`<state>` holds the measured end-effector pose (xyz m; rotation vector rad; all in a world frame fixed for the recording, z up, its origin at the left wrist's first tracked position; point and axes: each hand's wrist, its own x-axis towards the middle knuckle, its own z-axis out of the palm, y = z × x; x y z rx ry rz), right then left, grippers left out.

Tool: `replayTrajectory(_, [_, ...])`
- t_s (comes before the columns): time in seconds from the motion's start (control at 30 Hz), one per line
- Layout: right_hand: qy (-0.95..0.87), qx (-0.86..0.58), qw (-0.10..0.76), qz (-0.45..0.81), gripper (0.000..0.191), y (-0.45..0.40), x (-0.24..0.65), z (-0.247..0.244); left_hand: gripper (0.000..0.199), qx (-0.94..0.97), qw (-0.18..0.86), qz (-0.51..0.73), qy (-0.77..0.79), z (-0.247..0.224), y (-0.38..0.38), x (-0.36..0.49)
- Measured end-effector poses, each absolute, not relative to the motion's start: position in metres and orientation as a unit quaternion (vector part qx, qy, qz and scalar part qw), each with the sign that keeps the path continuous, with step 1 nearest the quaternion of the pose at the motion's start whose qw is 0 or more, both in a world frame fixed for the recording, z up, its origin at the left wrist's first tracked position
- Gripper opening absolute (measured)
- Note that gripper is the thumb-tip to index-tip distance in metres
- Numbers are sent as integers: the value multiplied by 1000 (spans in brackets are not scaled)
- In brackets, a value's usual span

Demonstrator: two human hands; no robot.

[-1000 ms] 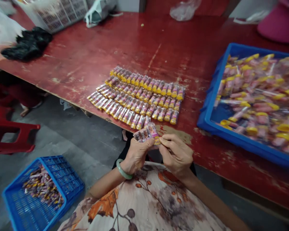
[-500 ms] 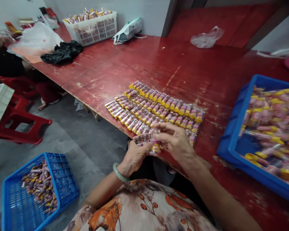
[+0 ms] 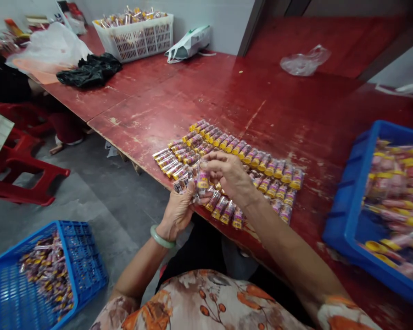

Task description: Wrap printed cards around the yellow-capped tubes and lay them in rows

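Note:
My left hand (image 3: pixel 177 208), a pale green bangle on its wrist, is closed on a few small clear wrappers with a dark print (image 3: pixel 181 184). My right hand (image 3: pixel 229 176) pinches the upper end of a clear plastic tube (image 3: pixel 203 179) with a pink-purple label and yellow at its lower end. This tube stands upright against the left fingers and the wrappers; whether it is inside one I cannot tell. Under and around both hands, rows of similar tubes (image 3: pixel 258 156) lie side by side on the red table (image 3: pixel 151 101), partly hidden by the right hand.
A blue crate (image 3: pixel 353 197) of loose tubes stands on the table at right. Below left is a blue basket (image 3: pixel 72 266) of wrapped pieces. Farther back are a full white basket (image 3: pixel 141 41), a black bag (image 3: pixel 89 71) and a red stool (image 3: pixel 30 169). A person sits at far left.
Both hands have shifted left and slightly up over the rows, still holding the wrappers and a tube. Tubes by the front edge now show beneath the right hand. The view has shifted slightly.

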<state>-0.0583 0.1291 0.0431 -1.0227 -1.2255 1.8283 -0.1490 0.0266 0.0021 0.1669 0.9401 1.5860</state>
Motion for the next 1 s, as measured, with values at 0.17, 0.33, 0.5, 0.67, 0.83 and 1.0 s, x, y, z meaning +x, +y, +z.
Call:
replayTrajectory(0.17, [-386, -453, 444, 670, 12, 181, -92, 23, 5, 3, 625, 654, 426, 4, 39, -179])
replayTrajectory(0.33, [-341, -493, 474, 646, 19, 218, -119, 4, 8, 22, 544, 696, 469, 10, 50, -221])
replayTrajectory(0.5, [-328, -469, 430, 698, 12, 223, -107, 13, 8, 94, 462, 731, 494, 7, 66, -235])
replayTrajectory(0.67, [-346, -422, 381, 746, 11, 206, -84, 36, 30, 102, 490, 735, 458, 0, 86, -217])
replayTrajectory(0.83, [-400, -414, 339, 744, 13, 186, -80, 42, 33, 128, 623, 662, 396, 2, 90, -195])
replayTrajectory(1.0, [-430, -415, 349, 722, 20, 175, -78, 33, 29, 174, 678, 623, 349, -3, 83, -190])
